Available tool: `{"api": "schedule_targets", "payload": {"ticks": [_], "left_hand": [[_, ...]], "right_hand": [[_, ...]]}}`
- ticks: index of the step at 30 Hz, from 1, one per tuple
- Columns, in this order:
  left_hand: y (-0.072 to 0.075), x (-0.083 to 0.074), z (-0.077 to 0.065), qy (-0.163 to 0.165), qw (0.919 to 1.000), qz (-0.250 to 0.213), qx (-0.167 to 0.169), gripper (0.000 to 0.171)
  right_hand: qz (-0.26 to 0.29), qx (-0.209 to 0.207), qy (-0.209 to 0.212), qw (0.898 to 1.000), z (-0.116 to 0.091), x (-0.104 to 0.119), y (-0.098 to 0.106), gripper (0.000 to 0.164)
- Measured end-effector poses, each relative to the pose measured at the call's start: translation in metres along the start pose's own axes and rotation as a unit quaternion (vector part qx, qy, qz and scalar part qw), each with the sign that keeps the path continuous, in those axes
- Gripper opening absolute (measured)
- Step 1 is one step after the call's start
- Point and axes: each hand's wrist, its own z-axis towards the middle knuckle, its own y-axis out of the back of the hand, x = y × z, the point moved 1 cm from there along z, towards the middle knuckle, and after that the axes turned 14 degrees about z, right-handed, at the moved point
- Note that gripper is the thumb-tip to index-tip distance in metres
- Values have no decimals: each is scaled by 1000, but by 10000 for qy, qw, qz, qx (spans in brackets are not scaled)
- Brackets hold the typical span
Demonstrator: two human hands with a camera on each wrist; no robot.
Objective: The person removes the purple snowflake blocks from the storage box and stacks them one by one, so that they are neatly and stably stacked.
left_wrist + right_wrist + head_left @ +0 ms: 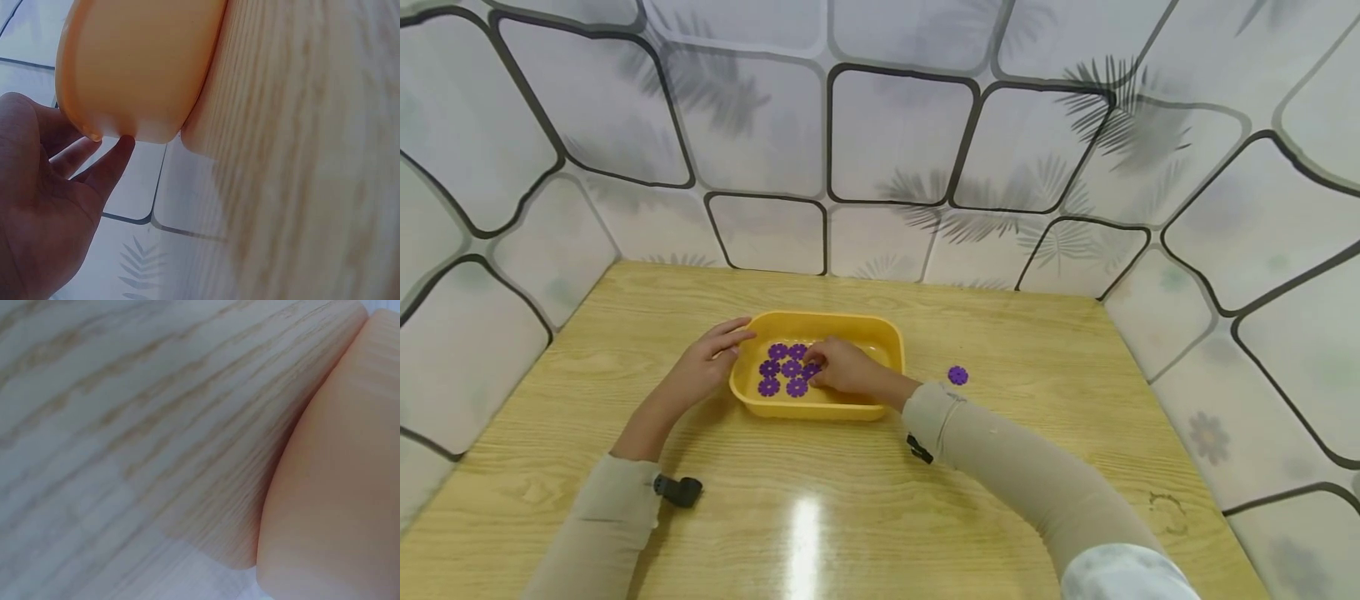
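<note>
A yellow plastic tub sits on the table with several purple notched snowflake discs lying flat in its left half. My left hand holds the tub's left end. In the left wrist view, the thumb presses the outer wall while the other fingers go over the rim. Reaching into the tub over its near right side, my right hand pinches a purple snowflake disc at the right of the group. The fingers partly cover that disc. My right hand is outside the right wrist view, which shows the tub's outer wall.
One more purple snowflake disc lies on the wooden table, right of the tub and beyond the right forearm. Patterned panels stand along the table's back and both sides.
</note>
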Motion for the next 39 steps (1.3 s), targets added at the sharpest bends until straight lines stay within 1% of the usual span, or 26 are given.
{"api": "schedule_targets", "payload": {"ticks": [3, 7, 13, 20, 24, 29, 35, 39], "left_hand": [[1, -2, -1, -5, 10000, 23, 23, 37], [2, -2, -1, -23, 10000, 33, 34, 37], [2, 0, 0, -12, 10000, 64, 72, 37], [2, -1, 0, -102, 9999, -46, 99, 38], [2, -4, 1, -82, 9999, -94, 106, 37], [3, -4, 0, -49, 9998, -162, 135, 37], [3, -4, -1, 9, 9998, -148, 126, 37], [3, -5, -2, 25, 9998, -122, 126, 37]], "right_hand": [[12, -6, -60, 10000, -1, 2, 0, 36], [-103, -19, -48, 9999, -1, 3, 1, 36], [-130, 8, 16, 9999, 0, 1, 0, 36], [304, -182, -5, 9994, -3, -2, 4, 38], [323, -223, 138, 9991, -7, 1, 7, 41], [316, -332, 290, 9985, -18, 6, 13, 41], [826, -394, 435, 9949, -34, 7, 27, 39], [829, -560, 668, 9927, -43, 4, 39, 39]]}}
